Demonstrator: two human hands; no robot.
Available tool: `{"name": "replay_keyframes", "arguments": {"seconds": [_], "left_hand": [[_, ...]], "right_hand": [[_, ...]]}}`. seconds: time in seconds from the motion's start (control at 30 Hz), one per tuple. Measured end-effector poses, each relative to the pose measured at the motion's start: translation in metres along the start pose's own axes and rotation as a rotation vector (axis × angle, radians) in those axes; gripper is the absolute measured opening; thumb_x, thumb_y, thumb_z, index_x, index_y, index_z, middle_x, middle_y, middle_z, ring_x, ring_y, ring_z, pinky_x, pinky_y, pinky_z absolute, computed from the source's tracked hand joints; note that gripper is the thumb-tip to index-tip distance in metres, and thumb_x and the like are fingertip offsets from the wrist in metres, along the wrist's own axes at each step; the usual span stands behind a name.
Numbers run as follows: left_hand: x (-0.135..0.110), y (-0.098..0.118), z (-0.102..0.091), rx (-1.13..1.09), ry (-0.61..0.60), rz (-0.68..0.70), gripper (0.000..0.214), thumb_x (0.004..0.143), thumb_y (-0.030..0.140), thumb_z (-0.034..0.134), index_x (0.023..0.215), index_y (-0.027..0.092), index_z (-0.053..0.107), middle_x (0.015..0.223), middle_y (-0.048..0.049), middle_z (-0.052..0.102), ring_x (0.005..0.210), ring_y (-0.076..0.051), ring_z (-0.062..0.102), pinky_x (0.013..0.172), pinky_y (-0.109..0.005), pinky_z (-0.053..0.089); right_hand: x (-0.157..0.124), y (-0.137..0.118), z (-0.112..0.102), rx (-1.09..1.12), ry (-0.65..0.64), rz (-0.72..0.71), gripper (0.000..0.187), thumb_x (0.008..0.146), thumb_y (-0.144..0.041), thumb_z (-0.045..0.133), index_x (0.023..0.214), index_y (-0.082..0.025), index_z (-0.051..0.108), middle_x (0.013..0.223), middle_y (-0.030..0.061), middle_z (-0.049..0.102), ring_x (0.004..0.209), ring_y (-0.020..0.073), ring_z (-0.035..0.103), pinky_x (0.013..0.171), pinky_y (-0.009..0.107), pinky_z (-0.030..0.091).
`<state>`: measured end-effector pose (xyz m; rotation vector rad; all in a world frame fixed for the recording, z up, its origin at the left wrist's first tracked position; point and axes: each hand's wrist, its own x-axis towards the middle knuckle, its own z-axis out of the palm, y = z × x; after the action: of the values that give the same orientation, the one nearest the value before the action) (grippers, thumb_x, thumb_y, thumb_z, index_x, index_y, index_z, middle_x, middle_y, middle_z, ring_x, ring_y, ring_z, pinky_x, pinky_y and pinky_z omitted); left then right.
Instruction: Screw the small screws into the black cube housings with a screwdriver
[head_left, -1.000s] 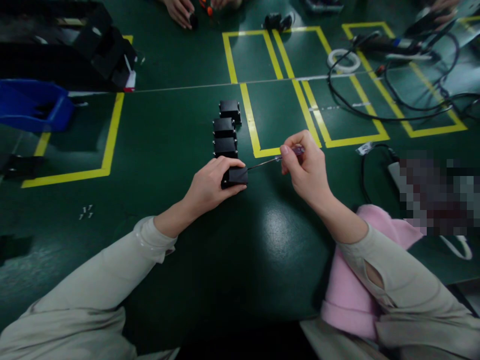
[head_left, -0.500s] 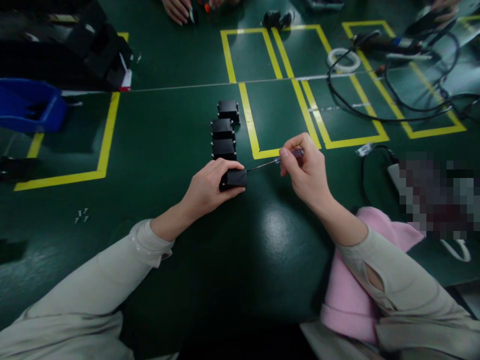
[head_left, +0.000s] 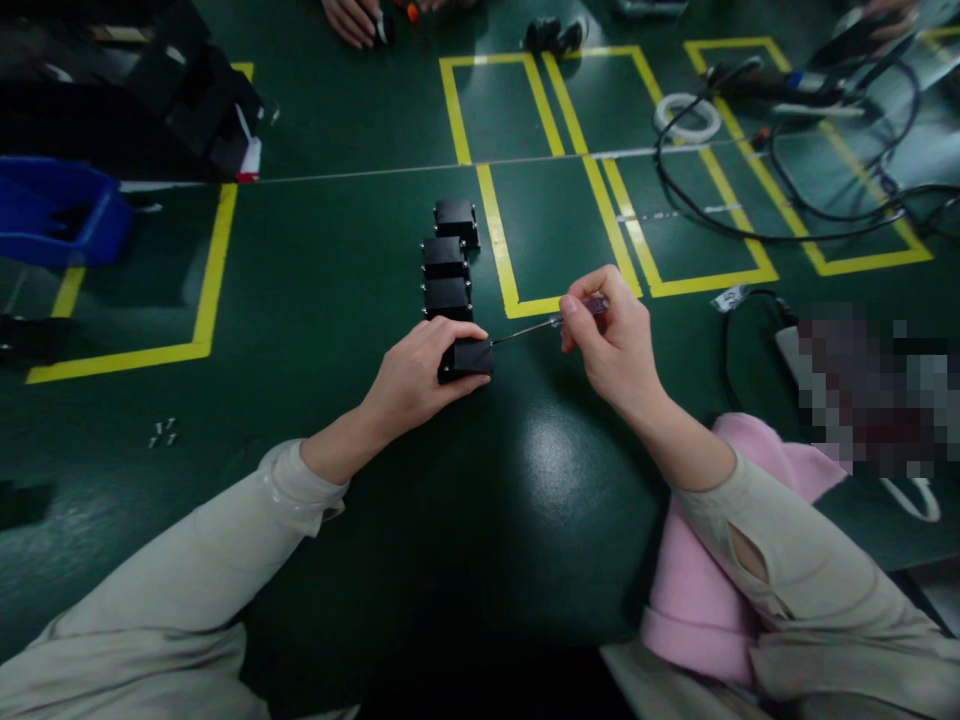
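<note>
My left hand (head_left: 416, 378) is wrapped round a small black box (head_left: 471, 357) that rests on the green table (head_left: 352, 270). In my right hand (head_left: 613, 340) I pinch a thin screwdriver (head_left: 547, 322) with a purple handle. Its metal tip touches the box's right end. Three more black boxes (head_left: 448, 258) stand in a row just behind the held one, running away from me.
A pink cloth (head_left: 712, 590) lies under my right forearm. Small loose screws (head_left: 161, 432) lie at the left. A blue bin (head_left: 56, 210) and black parts sit at far left. Black cables (head_left: 787, 190) and a white ring (head_left: 686, 118) lie at the back right. Another person's hands (head_left: 356, 20) work at the far edge.
Hardly anything has changed; my hands keep their grip on the box and the screwdriver, and the view has shifted slightly.
</note>
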<state>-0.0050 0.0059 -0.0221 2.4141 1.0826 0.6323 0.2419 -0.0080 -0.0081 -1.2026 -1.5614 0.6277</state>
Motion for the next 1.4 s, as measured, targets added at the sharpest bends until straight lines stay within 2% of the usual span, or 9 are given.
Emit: {"name": "replay_keyframes", "arguments": {"seconds": [0.37,0.57,0.77,1.0,1.17,1.33,1.4], "left_hand": [[-0.0003,0.0003,-0.0006,0.0,-0.012,-0.014,0.038,0.092,0.035,0.069,0.124,0.02,0.057,0.122,-0.0074,0.067,0.111,-0.024,0.063,0.095,-0.038,0.05],[0.0001,0.0003,-0.0008,-0.005,-0.009,0.0,0.036,0.092,0.034,0.069,0.124,0.02,0.057,0.121,-0.0074,0.067,0.112,-0.024,0.063,0.096,-0.038,0.05],[0.0001,0.0001,-0.0009,-0.003,-0.012,-0.006,0.037,0.092,0.035,0.069,0.124,0.02,0.057,0.121,-0.0074,0.067,0.11,-0.024,0.063,0.094,-0.038,0.051],[0.0005,0.0007,-0.0016,-0.005,-0.016,-0.01,0.036,0.092,0.035,0.068,0.124,0.02,0.057,0.12,-0.0079,0.067,0.109,-0.024,0.063,0.094,-0.038,0.05],[0.0004,0.0007,-0.0013,-0.01,-0.01,-0.004,0.037,0.092,0.035,0.069,0.123,0.02,0.057,0.12,-0.0079,0.067,0.11,-0.024,0.063,0.094,-0.038,0.05],[0.0006,0.0008,-0.0014,-0.008,-0.01,0.002,0.036,0.092,0.035,0.069,0.123,0.019,0.057,0.119,-0.0076,0.067,0.109,-0.024,0.063,0.094,-0.037,0.05],[0.0007,0.0007,-0.0014,-0.01,-0.015,-0.008,0.036,0.092,0.034,0.069,0.123,0.02,0.057,0.119,-0.0073,0.067,0.109,-0.024,0.063,0.094,-0.037,0.05]], "right_hand": [[-0.0004,-0.0003,-0.0004,-0.016,-0.011,-0.015,0.024,0.1,-0.044,0.057,0.085,-0.024,0.052,0.061,-0.0073,0.054,0.05,0.0085,0.051,0.051,0.029,0.039],[-0.0005,0.0041,0.0001,0.017,-0.015,-0.041,0.019,0.099,-0.043,0.058,0.098,-0.024,0.054,0.076,-0.0037,0.057,0.066,0.0112,0.058,0.057,0.03,0.043],[-0.0027,-0.0028,-0.0002,-0.049,-0.025,-0.048,0.024,0.1,-0.043,0.056,0.086,-0.024,0.052,0.073,-0.0035,0.056,0.063,0.0104,0.055,0.058,0.029,0.043],[-0.004,-0.0023,0.0008,-0.006,-0.04,-0.059,0.018,0.1,-0.042,0.056,0.095,-0.024,0.055,0.078,-0.0024,0.058,0.072,0.0129,0.064,0.065,0.031,0.051],[-0.0029,-0.0036,0.0002,-0.042,-0.03,-0.064,0.021,0.1,-0.043,0.056,0.09,-0.024,0.054,0.073,-0.003,0.058,0.069,0.0124,0.062,0.063,0.03,0.049],[-0.0041,-0.0039,0.0009,-0.016,-0.036,-0.072,0.024,0.102,-0.043,0.053,0.087,-0.024,0.051,0.065,-0.0063,0.053,0.052,0.0079,0.053,0.053,0.026,0.041],[-0.0046,-0.0033,0.0013,-0.013,-0.04,-0.063,0.025,0.102,-0.045,0.053,0.088,-0.024,0.051,0.066,-0.0062,0.053,0.053,0.0083,0.053,0.053,0.027,0.041]]}}
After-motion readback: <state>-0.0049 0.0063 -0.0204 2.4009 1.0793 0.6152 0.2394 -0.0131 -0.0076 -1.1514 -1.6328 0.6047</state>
